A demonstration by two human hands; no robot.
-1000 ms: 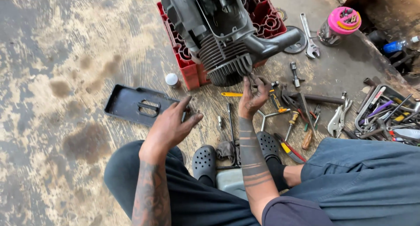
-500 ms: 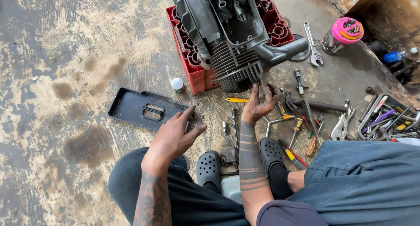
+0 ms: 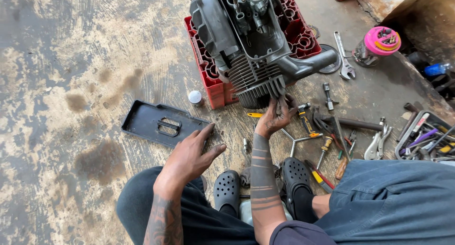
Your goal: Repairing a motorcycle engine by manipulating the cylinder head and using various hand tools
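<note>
- Two hands work low: right hand [image 3: 277,116] pinches the engine [image 3: 251,46] fins' lower edge.
- Left hand [image 3: 192,155] hovers spread beside the black tray [image 3: 142,121] on the floor [image 3: 61,60].

Red plastic crate [image 3: 212,86] beneath the engine; pink-lidded jar [image 3: 377,45] far right

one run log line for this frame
left hand: open, by black tray | right hand: on engine fins | engine: on red crate
</note>
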